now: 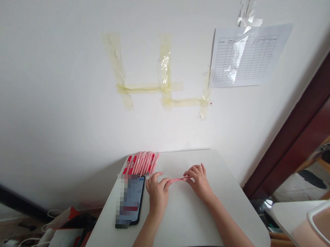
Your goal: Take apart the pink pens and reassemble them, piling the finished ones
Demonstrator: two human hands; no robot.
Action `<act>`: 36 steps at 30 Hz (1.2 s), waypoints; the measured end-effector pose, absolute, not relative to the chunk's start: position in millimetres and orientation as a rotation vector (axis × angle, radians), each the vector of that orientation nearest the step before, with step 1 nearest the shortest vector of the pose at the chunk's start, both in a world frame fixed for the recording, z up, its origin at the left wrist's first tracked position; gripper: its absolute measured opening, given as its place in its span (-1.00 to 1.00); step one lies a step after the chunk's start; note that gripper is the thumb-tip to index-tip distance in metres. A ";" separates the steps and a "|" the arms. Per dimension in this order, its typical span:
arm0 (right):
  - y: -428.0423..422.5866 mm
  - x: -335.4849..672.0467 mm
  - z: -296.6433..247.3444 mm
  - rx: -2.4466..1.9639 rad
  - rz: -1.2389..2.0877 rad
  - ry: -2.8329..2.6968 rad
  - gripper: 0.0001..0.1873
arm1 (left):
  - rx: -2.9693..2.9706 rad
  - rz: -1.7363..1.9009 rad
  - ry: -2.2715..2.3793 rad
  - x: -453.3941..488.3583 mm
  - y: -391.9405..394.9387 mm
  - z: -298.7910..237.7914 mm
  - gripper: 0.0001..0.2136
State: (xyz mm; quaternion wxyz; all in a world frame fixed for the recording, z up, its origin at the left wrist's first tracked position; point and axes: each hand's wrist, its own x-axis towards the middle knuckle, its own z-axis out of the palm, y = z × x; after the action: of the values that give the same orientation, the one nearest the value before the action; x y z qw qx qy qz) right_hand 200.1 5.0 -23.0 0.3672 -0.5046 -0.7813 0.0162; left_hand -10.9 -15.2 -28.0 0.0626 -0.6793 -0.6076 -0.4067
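A slim pink pen [176,179] is held level above the white table between my two hands. My left hand [158,190] pinches its left end between thumb and fingertip, the other fingers spread. At the right end, my right hand [198,180] grips it with thumb and fingers, which hide that tip. Behind my left hand lies a row of several pink and red pens [144,163], side by side at the table's far left corner. A phone [136,198] with a lit, partly blurred screen rests just left of my left hand.
The white table [188,226] stands against a wall with yellowed tape strips [144,89] and a taped printed sheet [241,57]. A dark red door frame [287,132] rises at right, near another white surface [294,216]. Cables and bags [64,224] lie on the floor at lower left.
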 end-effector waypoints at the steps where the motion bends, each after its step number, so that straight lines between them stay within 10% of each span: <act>1: 4.5 200.2 -22.8 -1.288 0.043 -2.012 -0.87 | -2.046 -1.229 -1.840 -11.3 -15.0 -28.0 -0.93; 36: 5.1 196.9 -22.9 -1.314 0.079 -1.955 -0.96 | -2.054 -1.203 -1.819 -16.4 -10.8 -32.4 -0.89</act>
State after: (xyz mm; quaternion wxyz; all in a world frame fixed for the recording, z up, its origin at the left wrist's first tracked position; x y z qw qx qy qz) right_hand 196.9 5.1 -22.9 0.3824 -0.5152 -0.7664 0.0311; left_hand -16.4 -10.8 -32.4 0.0728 -0.6838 -0.6057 -0.4003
